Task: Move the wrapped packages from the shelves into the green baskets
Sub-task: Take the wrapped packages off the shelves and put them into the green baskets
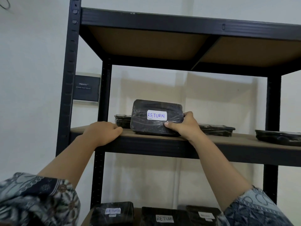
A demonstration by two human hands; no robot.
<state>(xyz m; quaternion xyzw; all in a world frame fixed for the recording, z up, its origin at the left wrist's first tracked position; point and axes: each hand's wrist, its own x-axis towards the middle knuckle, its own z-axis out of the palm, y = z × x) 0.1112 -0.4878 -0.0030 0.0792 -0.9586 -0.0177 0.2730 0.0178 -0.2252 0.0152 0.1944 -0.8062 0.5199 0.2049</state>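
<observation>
A black wrapped package with a white "RETURN" label stands tilted up on its long edge on the middle shelf. My right hand grips its right end, thumb across the front. My left hand rests on the shelf's front edge to the left, fingers curled over the board, holding no package. More black packages lie flat on this shelf: one behind at the left, one behind my right hand, one at the far right. No green basket is in view.
The black metal rack has a bare top shelf overhead and uprights at the left. On the lower shelf lie three labelled black packages. A dark wall box hangs behind the rack.
</observation>
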